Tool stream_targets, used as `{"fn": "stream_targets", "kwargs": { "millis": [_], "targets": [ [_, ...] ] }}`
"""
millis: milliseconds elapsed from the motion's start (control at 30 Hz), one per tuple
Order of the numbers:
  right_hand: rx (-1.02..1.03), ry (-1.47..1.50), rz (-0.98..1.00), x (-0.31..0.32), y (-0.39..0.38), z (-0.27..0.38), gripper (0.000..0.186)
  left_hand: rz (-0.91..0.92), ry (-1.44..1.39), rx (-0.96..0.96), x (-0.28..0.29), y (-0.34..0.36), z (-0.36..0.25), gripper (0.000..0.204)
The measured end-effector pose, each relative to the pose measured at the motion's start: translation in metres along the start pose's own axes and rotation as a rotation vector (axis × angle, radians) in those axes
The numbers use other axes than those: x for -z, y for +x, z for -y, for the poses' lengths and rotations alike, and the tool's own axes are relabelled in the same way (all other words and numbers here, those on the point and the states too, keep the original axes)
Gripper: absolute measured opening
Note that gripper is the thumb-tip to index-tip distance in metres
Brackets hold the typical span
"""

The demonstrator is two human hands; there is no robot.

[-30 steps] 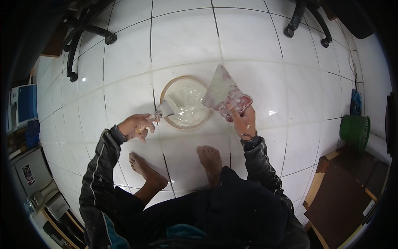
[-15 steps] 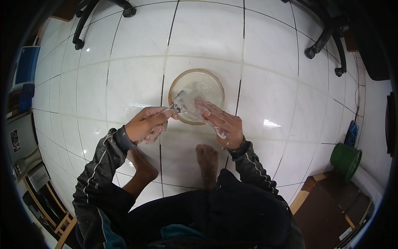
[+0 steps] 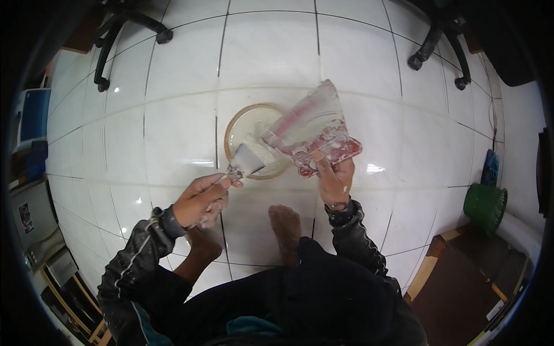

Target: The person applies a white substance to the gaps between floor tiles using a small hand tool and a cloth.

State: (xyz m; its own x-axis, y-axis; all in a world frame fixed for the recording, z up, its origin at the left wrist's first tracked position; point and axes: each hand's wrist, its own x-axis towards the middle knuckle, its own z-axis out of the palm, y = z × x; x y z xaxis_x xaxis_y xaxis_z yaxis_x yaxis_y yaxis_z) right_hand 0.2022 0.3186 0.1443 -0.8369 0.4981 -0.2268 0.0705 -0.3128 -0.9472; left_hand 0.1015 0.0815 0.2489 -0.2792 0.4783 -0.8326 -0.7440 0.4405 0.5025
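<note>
My left hand point(image 3: 199, 199), spattered with white, grips a small metal putty knife point(image 3: 244, 158) whose blade is over the round, tan-rimmed container point(image 3: 259, 105) of creamy white paste point(image 3: 242, 131). A lump of paste sits at the blade's edge. My right hand point(image 3: 336, 179) holds a wide, red plastic spreader point(image 3: 309, 127), smeared with pale paste, angled over the container's right side just beside the knife.
Black chair bases point(image 3: 127, 20) point(image 3: 434, 40) stand at upper left and right. A green bucket point(image 3: 483, 205), blue coiled cord point(image 3: 490, 167) and brown board point(image 3: 453, 279) lie at right. Equipment point(image 3: 32, 115) lines the left edge. My bare feet point(image 3: 284, 228) are below the container.
My hands came together over the container half a second ago; now my right hand has drawn the spreader up and rightward, its broad face showing again, while my left hand stays near the container.
</note>
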Motion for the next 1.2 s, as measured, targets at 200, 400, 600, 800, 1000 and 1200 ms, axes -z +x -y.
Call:
{"fn": "stream_targets", "kwargs": {
  "millis": [200, 400, 600, 800, 1000, 1200],
  "targets": [
    [0.176, -0.236, 0.155, -0.005, -0.011, 0.013, 0.029, 0.017, -0.032, 0.006, -0.006, 0.011, 0.011, 0.032],
    [0.604, -0.469, 0.542, -0.012, -0.004, 0.003, 0.037, 0.048, -0.03, -0.018, -0.007, 0.004, 0.004, 0.032],
    [0.654, -0.73, 0.572, 0.019, 0.005, -0.022, 0.058, 0.111, 0.014, -0.055, -0.001, -0.006, 0.004, 0.031],
    [0.395, -0.684, 0.527, 0.052, 0.002, -0.032, 0.057, 0.113, 0.042, -0.094, 0.019, -0.016, 0.005, 0.03],
    [-0.051, -0.094, 0.272, 0.031, -0.005, -0.029, 0.04, -0.053, 0.059, -0.047, 0.022, 0.009, 0.025, 0.036],
    [0.074, -0.435, 0.422, 0.023, -0.004, -0.011, 0.038, 0.02, 0.021, -0.046, 0.006, 0.03, 0.02, 0.034]
  ]
}}
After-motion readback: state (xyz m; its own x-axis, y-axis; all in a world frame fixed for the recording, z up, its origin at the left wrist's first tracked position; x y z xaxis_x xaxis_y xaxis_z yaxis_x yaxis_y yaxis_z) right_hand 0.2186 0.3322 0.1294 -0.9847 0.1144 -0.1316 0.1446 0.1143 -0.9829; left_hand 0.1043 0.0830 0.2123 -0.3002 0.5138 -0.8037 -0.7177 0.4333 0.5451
